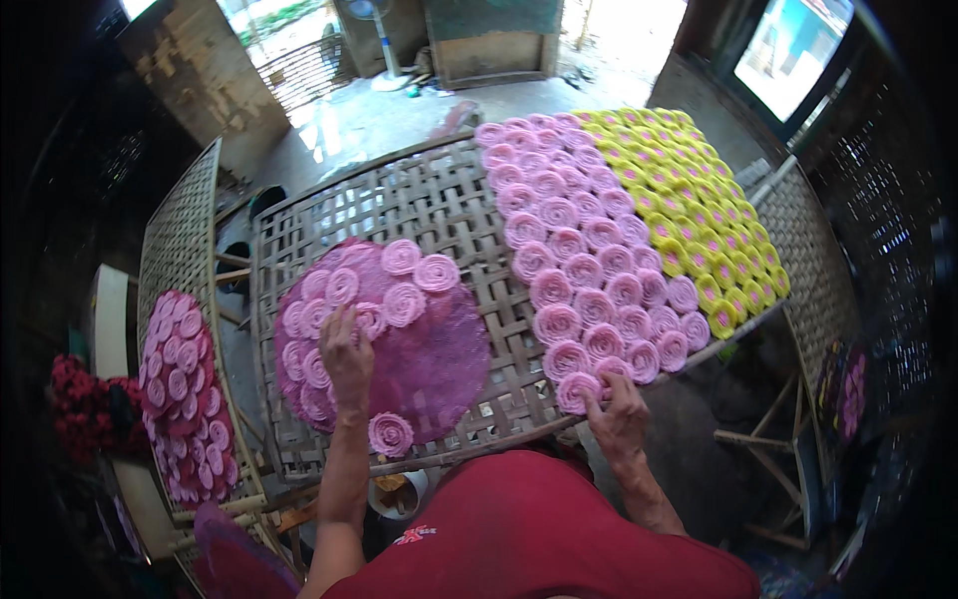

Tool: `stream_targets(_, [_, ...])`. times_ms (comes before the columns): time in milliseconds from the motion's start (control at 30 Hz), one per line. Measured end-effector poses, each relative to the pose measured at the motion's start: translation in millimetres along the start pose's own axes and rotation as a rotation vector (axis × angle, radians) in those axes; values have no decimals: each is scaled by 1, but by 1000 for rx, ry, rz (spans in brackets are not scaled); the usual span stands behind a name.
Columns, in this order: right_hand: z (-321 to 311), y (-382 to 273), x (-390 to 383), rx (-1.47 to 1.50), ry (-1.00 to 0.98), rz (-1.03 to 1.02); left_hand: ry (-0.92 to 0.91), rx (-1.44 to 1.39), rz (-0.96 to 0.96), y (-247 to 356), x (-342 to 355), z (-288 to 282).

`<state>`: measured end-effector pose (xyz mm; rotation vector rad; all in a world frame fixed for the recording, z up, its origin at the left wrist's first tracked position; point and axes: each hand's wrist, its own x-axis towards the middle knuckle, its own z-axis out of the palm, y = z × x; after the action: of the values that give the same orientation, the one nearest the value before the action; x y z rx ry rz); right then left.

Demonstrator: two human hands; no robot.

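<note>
Pink spiral rosettes (404, 304) lie scattered on a round purple-pink sheet (429, 369), which rests on a woven bamboo rack. Over that sheet, my left hand (346, 354) reaches down with fingers drawn together at a pink rosette (370, 319); the fingertips are partly hidden. At the rack's front edge my right hand (619, 411) closes thumb and fingers around a pink rosette (613, 369) at the end of the tightly set rows. Beside it sits another rosette (577, 393). A single rosette (390, 434) lies at the sheet's near edge.
The bamboo rack (399, 205) carries dense rows of pink rosettes (559, 212) and yellow ones with pink centres (699, 220). A second rack (180, 230) at the left holds a round of pink rosettes (188, 355). A white bucket (404, 496) stands below; a fan (387, 60) stands far off.
</note>
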<state>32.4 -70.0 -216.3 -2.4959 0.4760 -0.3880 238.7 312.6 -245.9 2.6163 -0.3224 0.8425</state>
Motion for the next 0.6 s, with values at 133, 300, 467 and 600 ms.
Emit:
stream_targets(133, [-5, -14, 13, -66, 80, -140, -190, 22, -52, -1, 8, -2])
stream_targets(300, [14, -54, 25, 270, -95, -150, -229, -273, -183, 7, 18, -19])
stream_targets(467, [60, -102, 47, 854, -750, 110, -136, -465, -254, 51, 2, -38])
stream_targets(600, [102, -124, 77, 1246, -1087, 491, -214, -617, -30, 118, -22, -46])
